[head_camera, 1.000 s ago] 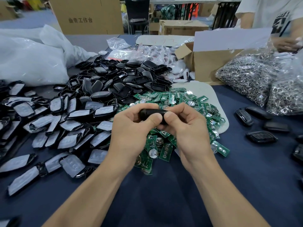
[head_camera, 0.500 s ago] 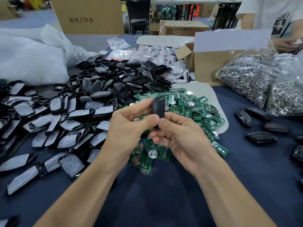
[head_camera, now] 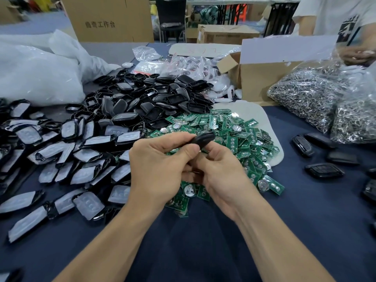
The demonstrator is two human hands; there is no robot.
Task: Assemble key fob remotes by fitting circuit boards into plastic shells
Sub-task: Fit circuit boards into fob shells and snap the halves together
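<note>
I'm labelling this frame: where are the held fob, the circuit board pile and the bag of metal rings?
held fob [head_camera: 205, 138], head view, its exposed black end.
circuit board pile [head_camera: 232, 141], head view, a green board on top.
bag of metal rings [head_camera: 305, 98], head view, the bag's middle.

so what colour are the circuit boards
The circuit boards are green, seen best in the head view.

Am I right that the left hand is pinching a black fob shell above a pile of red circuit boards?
Not quite: the head view shows the circuit boards are green, not red. The left hand does pinch the black fob shell above that pile.
</note>
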